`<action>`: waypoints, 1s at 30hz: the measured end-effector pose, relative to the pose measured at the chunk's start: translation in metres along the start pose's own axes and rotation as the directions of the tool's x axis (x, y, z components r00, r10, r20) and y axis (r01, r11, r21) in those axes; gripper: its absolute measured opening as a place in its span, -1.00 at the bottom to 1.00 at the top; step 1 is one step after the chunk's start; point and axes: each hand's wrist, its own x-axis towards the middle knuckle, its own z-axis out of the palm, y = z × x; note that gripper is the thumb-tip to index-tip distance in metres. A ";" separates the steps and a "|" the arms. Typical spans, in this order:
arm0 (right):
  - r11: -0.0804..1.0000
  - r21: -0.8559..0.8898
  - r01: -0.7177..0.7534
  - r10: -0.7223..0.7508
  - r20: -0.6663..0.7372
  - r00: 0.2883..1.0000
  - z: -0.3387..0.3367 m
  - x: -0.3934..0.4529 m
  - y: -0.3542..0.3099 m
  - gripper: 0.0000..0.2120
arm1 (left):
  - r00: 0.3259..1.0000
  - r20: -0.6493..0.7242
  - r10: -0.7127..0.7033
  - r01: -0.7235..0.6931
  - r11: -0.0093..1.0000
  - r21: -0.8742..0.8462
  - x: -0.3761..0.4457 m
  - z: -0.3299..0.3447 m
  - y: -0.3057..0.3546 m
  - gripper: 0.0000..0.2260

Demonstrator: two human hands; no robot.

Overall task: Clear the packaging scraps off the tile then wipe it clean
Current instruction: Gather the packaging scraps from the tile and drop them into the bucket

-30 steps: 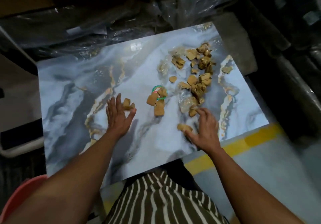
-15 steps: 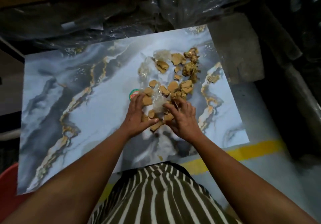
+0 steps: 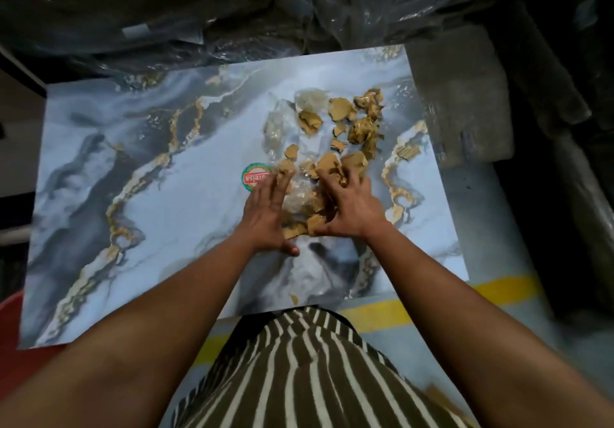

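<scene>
A large marble-look tile (image 3: 139, 175), blue-grey with gold veins, lies flat in front of me. Brown cardboard scraps (image 3: 342, 112) and crumpled clear plastic film (image 3: 275, 125) are scattered over its right half. A round green and red sticker (image 3: 253, 177) lies just left of the pile. My left hand (image 3: 265, 215) and my right hand (image 3: 349, 208) are pressed in from both sides around a small heap of scraps and film (image 3: 304, 205), fingers spread. One tiny scrap (image 3: 294, 298) lies near the tile's front edge.
Dark plastic sheeting (image 3: 232, 19) is bunched behind the tile. A grey block (image 3: 461, 95) sits at the tile's right edge. The floor carries a yellow stripe (image 3: 498, 289). Something red (image 3: 10, 334) shows at the lower left corner.
My hands came together from apart, sweeping loose scraps into a heap between them, then pushed it a little further up the tile. The sticker's face now shows more fully.
</scene>
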 end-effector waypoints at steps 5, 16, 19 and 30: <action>0.999 -0.008 -0.031 0.031 0.025 0.999 0.014 -0.003 -0.022 0.39 | 0.970 -0.138 -0.199 0.216 0.969 0.121 -0.003 -0.013 0.024 0.40; 0.995 0.011 -0.099 0.099 0.058 0.993 0.011 0.015 -0.051 0.40 | 0.947 0.008 -0.320 0.321 0.946 -0.040 0.010 -0.011 0.026 0.22; 0.997 0.032 -0.072 0.070 0.074 0.995 0.010 0.018 -0.053 0.28 | 0.972 -0.020 -0.234 0.229 0.963 -0.140 0.012 -0.009 0.029 0.07; 0.954 0.299 -0.013 0.020 -0.020 1.000 0.020 0.006 -0.064 -0.31 | 0.983 -0.101 -0.157 0.104 0.910 -0.402 0.005 -0.006 0.020 -0.50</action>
